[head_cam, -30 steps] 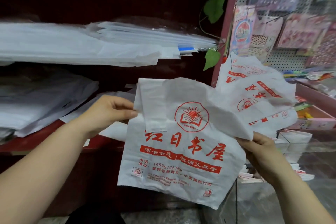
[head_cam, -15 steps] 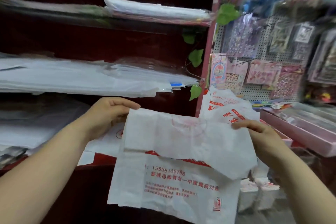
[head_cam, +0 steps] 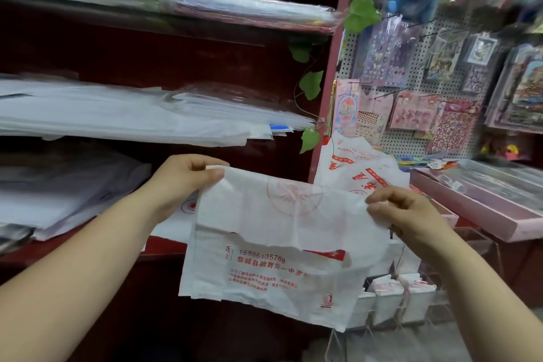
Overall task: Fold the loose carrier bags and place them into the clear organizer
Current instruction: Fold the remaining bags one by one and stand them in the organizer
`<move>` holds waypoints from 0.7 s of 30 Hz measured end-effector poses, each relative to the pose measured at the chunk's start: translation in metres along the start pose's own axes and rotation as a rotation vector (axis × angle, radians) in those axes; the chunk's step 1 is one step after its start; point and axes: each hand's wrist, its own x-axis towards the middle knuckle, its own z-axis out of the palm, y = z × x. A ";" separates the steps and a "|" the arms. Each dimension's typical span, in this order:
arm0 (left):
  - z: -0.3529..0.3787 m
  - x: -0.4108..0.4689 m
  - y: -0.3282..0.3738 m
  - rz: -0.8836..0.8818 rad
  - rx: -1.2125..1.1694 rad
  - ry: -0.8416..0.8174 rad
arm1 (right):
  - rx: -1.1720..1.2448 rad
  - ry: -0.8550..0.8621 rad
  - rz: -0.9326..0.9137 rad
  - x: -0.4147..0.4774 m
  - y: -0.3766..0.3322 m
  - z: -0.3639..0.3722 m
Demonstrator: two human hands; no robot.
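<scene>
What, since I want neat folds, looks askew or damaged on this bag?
On the bag, the folded-over flap sits crooked: its lower edge runs wavy and uneven, and it wrinkles near the right hand. No clear tear shows.

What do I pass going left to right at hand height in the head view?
Stacked white sheets on the shelf → left hand → carrier bag, pinched at its top corners by both hands → right hand → pink tray.
</scene>
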 end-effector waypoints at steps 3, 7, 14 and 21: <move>0.001 0.003 -0.003 0.020 0.000 -0.016 | -0.013 -0.044 0.102 -0.003 0.010 -0.005; 0.010 0.005 -0.006 0.143 0.142 0.004 | -0.298 -0.102 0.175 -0.007 0.011 0.001; 0.044 0.000 -0.007 0.369 0.479 -0.171 | -0.665 -0.395 -0.025 0.018 -0.016 0.056; 0.049 -0.002 -0.020 0.474 0.497 -0.018 | -0.711 -0.480 -0.106 0.031 -0.015 0.099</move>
